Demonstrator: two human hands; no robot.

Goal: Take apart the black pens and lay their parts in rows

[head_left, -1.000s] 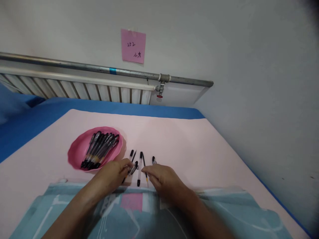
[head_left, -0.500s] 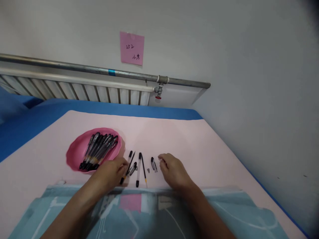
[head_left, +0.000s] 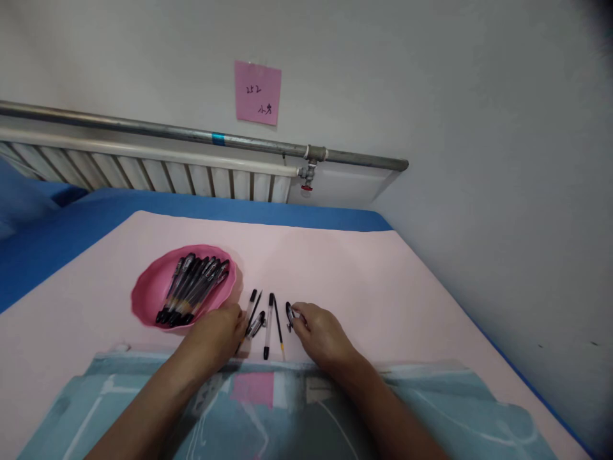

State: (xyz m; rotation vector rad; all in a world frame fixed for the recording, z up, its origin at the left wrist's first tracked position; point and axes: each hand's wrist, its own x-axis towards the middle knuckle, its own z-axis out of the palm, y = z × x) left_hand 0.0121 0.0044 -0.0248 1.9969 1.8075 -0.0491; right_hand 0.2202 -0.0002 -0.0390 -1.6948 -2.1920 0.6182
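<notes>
My left hand (head_left: 224, 331) is curled closed over the lower end of a clear pen barrel (head_left: 251, 303) with a black tip. Close beside that barrel lie a thin dark refill (head_left: 257, 303) and a clear-and-black pen cap (head_left: 257, 324). In the middle, a second clear barrel (head_left: 269, 324) lies next to another refill (head_left: 278, 322) with a yellowish end. The fingers of my right hand (head_left: 322, 331) are pinched on a second pen cap (head_left: 289, 313), partly covering it. Just below that cap is a small pen tip (head_left: 289, 327).
A pink scalloped bowl (head_left: 143, 300) full of assembled black pens (head_left: 194, 291) stands to the left on the pink tabletop (head_left: 335, 262). A radiator (head_left: 201, 179), a metal pipe (head_left: 158, 131) and a pink note (head_left: 257, 93) are at the wall behind.
My right hand has moved left and closed its fingers on the pen cap. My left hand has shifted slightly, now covering the barrel's lower end. The view has moved a little.
</notes>
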